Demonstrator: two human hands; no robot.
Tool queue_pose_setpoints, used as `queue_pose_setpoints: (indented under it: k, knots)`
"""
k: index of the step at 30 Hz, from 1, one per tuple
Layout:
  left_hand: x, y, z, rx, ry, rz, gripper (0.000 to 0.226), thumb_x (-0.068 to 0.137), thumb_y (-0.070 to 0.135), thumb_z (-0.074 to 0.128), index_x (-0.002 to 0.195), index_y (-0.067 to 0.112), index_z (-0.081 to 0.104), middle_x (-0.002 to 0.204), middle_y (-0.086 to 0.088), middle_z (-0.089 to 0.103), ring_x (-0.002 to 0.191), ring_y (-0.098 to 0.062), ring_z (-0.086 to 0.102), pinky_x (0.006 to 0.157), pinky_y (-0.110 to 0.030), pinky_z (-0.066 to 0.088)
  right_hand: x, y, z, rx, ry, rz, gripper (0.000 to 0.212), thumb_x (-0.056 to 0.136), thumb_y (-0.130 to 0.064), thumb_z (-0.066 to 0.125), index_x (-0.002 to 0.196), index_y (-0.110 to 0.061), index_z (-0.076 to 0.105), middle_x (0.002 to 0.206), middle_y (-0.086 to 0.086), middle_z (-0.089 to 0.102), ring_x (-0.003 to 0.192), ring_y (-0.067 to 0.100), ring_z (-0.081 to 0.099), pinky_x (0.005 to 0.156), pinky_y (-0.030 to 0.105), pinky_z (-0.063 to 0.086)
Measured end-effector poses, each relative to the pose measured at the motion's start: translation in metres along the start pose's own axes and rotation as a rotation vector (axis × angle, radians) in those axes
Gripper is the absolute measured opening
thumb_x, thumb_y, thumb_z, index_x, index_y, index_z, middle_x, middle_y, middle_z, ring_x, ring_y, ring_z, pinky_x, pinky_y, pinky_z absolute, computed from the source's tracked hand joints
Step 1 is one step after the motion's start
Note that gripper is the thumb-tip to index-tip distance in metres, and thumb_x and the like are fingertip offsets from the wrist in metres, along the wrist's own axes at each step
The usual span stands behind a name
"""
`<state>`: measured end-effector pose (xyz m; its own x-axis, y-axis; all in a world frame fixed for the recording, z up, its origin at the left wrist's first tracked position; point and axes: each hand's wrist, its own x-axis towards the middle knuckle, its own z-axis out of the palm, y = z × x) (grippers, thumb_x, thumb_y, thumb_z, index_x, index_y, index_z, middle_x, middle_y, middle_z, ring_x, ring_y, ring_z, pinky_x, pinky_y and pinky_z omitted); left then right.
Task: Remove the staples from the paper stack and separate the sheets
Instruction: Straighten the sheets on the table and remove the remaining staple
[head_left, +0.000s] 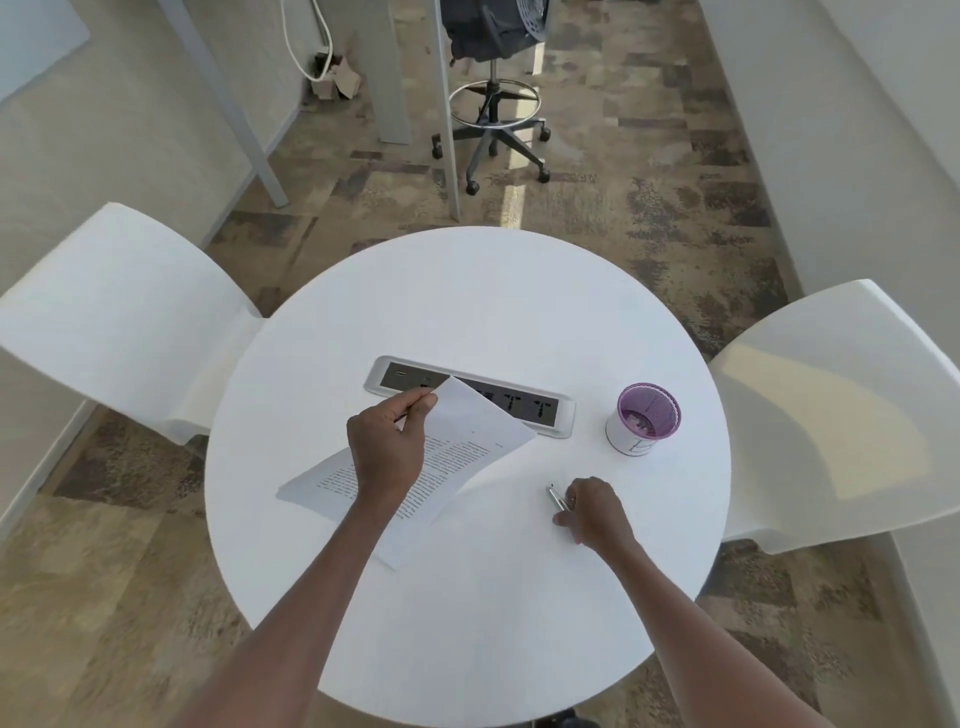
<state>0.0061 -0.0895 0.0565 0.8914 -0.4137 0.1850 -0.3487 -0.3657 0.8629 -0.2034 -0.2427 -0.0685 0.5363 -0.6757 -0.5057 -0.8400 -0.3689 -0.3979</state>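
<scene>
A round white bench (467, 597) fills the middle of the view, with a white chair (119, 322) tucked in at its ten o'clock edge and a second white chair (841, 415) at its three o'clock edge; beyond its twelve o'clock edge a black office stool (493, 78) stands on patterned carpet. A grey power strip (550, 410) with sockets is set into the bench near its centre. The paper stack (462, 457) lies just toward nine o'clock from the centre, its printed sheets spread on the bench and its top sheet lifted and curling up at the far corner, where it overlaps the power strip. The left hand (387, 444) is over the stack, and its fingers (421, 399) pinch that raised upper corner of the top sheet. A white cup with a purple mesh liner (644, 418) stands upright at about two o'clock on the bench, just beside the right end of the power strip and apart from the paper. The right hand (592, 512) rests on the bench at about four o'clock from the centre, well apart from the stack, its fingers curled around a small metal tool (556, 498) whose tip juts out toward eleven o'clock; its exact kind is too small to tell.
</scene>
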Motion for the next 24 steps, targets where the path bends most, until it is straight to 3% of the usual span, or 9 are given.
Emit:
queue_pose_setpoints:
  k: [3,6,9,14,17,21,23,24]
  knots:
    - [-0.004,-0.003,0.001,-0.007,-0.018,-0.011,0.015,0.088,0.02,0.073,0.1,0.012,0.079,0.086,0.014,0.073,0.075,0.01,0.066,0.07,-0.004,0.047,-0.001,0.004,0.012,-0.12,0.036,-0.01,0.023,0.082,-0.013,0.072,0.099,0.0,0.064,0.103,0.017,0.063,0.1,0.035,0.061,0.079,0.037,0.05]
    - [-0.006,-0.006,0.002,-0.006,-0.034,-0.016,0.015,0.088,0.022,0.073,0.099,0.014,0.079,0.086,0.014,0.074,0.072,0.005,0.067,0.069,-0.005,0.048,0.002,-0.001,0.012,-0.061,0.029,0.023,0.005,0.08,-0.004,0.06,0.082,-0.004,0.056,0.091,0.019,0.065,0.088,0.034,0.062,0.067,0.034,0.043]
    - [-0.007,-0.008,0.0,0.001,-0.036,-0.028,0.016,0.088,0.024,0.073,0.099,0.015,0.079,0.086,0.013,0.075,0.067,-0.004,0.066,0.068,-0.004,0.047,0.002,-0.009,0.003,0.249,-0.008,0.119,0.01,0.079,-0.006,0.062,0.073,-0.009,0.054,0.069,0.011,0.065,0.069,0.03,0.062,0.058,0.032,0.044]
    - [-0.007,-0.011,-0.008,0.027,-0.001,0.012,0.015,0.088,0.021,0.073,0.099,0.014,0.079,0.088,0.006,0.078,0.067,-0.012,0.066,0.069,-0.023,0.053,-0.015,-0.026,-0.023,0.875,-0.034,0.137,0.011,0.082,-0.017,0.073,0.083,-0.006,0.071,0.079,0.01,0.078,0.064,0.019,0.067,0.062,0.031,0.052]
    - [-0.003,-0.006,-0.013,0.029,0.027,0.025,0.014,0.088,0.019,0.073,0.098,0.012,0.079,0.087,0.0,0.079,0.07,-0.005,0.066,0.07,-0.022,0.054,-0.026,-0.034,-0.046,1.184,-0.157,0.086,0.022,0.084,-0.023,0.078,0.096,-0.006,0.068,0.084,0.007,0.077,0.067,0.019,0.065,0.066,0.03,0.052]
    - [0.004,0.004,-0.018,0.054,0.029,0.051,0.013,0.088,0.017,0.073,0.097,0.01,0.08,0.073,-0.007,0.078,0.058,-0.018,0.059,0.065,-0.04,0.056,-0.034,-0.057,-0.073,1.538,-0.324,-0.014,0.023,0.085,-0.019,0.075,0.099,-0.004,0.066,0.085,0.009,0.068,0.065,0.018,0.062,0.066,0.031,0.054]
    - [0.007,0.011,-0.02,0.059,0.032,0.075,0.013,0.088,0.018,0.073,0.097,0.01,0.08,0.071,-0.006,0.077,0.056,-0.026,0.063,0.061,-0.04,0.056,-0.037,-0.073,-0.085,1.65,-0.36,-0.045,0.025,0.087,-0.018,0.072,0.104,-0.003,0.063,0.086,0.012,0.068,0.064,0.018,0.062,0.06,0.027,0.053]
    - [0.008,0.015,-0.021,0.053,0.03,0.089,0.013,0.088,0.018,0.073,0.098,0.011,0.08,0.073,-0.002,0.077,0.059,-0.023,0.067,0.062,-0.036,0.056,-0.038,-0.081,-0.091,1.678,-0.362,-0.059,0.023,0.09,-0.018,0.069,0.106,-0.002,0.062,0.087,0.013,0.07,0.064,0.018,0.063,0.056,0.026,0.052]
